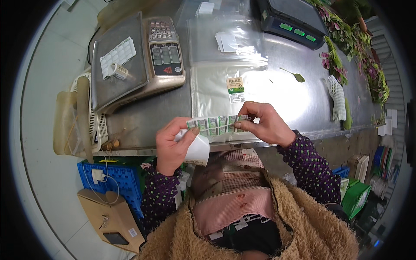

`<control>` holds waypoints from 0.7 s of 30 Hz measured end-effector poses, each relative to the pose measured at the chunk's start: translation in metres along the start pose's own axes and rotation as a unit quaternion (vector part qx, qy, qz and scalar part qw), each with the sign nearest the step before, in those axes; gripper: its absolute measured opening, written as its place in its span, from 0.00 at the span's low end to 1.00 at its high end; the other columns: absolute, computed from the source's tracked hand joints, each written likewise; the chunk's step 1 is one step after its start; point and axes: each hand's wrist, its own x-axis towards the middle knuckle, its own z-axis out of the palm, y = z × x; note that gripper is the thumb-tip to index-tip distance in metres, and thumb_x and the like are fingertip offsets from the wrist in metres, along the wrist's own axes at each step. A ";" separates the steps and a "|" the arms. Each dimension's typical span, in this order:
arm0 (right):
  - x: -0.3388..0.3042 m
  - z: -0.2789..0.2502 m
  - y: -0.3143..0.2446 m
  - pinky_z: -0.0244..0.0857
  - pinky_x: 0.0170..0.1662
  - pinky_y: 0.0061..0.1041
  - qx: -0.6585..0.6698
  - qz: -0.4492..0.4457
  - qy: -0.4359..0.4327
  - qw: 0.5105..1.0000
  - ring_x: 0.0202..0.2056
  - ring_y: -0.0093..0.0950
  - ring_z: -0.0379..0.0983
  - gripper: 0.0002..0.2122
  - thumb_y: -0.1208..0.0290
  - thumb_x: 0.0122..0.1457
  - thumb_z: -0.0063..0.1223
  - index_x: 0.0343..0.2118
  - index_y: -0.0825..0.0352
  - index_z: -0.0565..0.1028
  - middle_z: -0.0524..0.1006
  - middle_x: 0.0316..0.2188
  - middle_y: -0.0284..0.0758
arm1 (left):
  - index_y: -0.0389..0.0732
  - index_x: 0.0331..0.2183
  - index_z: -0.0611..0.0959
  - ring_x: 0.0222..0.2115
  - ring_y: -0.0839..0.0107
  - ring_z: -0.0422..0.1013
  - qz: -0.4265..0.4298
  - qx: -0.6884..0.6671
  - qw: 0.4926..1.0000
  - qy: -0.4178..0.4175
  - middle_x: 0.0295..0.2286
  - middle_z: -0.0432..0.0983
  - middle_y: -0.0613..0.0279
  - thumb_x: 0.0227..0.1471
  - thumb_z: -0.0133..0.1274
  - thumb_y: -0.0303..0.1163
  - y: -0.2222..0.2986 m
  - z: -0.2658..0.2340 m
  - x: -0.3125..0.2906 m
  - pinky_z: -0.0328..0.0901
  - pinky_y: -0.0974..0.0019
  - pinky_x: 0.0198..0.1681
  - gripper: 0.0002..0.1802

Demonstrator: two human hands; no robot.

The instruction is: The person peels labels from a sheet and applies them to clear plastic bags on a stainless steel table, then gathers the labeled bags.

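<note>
Near the front edge of the metal table, my left hand (173, 141) is closed on a strip of small green-and-white stickers (216, 125). A white roll of labels (198, 149) hangs below that hand, against its palm side. My right hand (265, 123) pinches the strip's right end between thumb and fingers; whether a single sticker is peeled there, I cannot tell. Just beyond the strip lies a stack of clear plastic bags (208, 91). On the top bag sits a tan, green and white label (235, 90).
A weighing scale (166, 56) stands at left, carrying a sticker sheet (118, 56) and a small label roll (117, 71). At the back right are a black scale (294, 24), leafy greens (346, 34) and a white foam net (336, 97). A blue crate (108, 177) is below left.
</note>
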 end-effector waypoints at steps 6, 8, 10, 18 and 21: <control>0.004 -0.016 0.005 0.66 0.32 0.30 -0.079 -0.080 -0.029 0.993 0.28 0.31 0.74 0.10 0.67 0.53 0.62 0.30 0.70 0.77 0.77 0.26 0.37 | 0.31 0.26 0.78 0.23 0.76 0.67 0.034 0.055 0.998 -0.013 0.22 0.73 0.61 0.50 0.59 0.20 0.004 -0.002 0.000 0.62 0.72 0.27 0.06; 0.018 -0.017 -0.018 0.69 0.35 0.31 -0.093 -0.101 -0.001 0.990 0.32 0.34 0.75 0.11 0.67 0.52 0.63 0.35 0.67 0.78 0.78 0.31 0.37 | 0.31 0.25 0.76 0.22 0.77 0.65 0.041 0.077 0.996 -0.007 0.21 0.71 0.61 0.49 0.60 0.20 0.008 0.000 0.000 0.61 0.71 0.25 0.07; 0.030 -0.011 -0.029 0.69 0.35 0.32 -0.098 -0.137 -0.030 0.985 0.33 0.36 0.76 0.11 0.68 0.51 0.63 0.36 0.66 0.78 0.78 0.33 0.37 | 0.32 0.25 0.76 0.21 0.76 0.65 0.054 0.095 0.994 -0.014 0.21 0.70 0.61 0.49 0.60 0.20 0.014 0.007 0.002 0.60 0.72 0.25 0.07; 0.036 0.001 -0.028 0.69 0.31 0.30 -0.161 -0.121 -0.080 0.976 0.27 0.35 0.76 0.07 0.77 0.47 0.61 0.30 0.67 0.76 0.77 0.26 0.35 | 0.31 0.24 0.77 0.20 0.76 0.65 -0.007 0.109 0.994 -0.012 0.19 0.69 0.61 0.48 0.61 0.23 0.014 0.014 0.002 0.59 0.72 0.24 0.08; 0.027 0.008 -0.024 0.69 0.30 0.31 -0.182 -0.140 -0.051 0.972 0.27 0.36 0.75 0.07 0.78 0.47 0.60 0.30 0.67 0.76 0.77 0.25 0.34 | 0.31 0.25 0.78 0.21 0.79 0.65 -0.075 0.070 0.995 -0.005 0.19 0.71 0.64 0.49 0.61 0.25 0.005 0.016 -0.002 0.60 0.72 0.25 0.09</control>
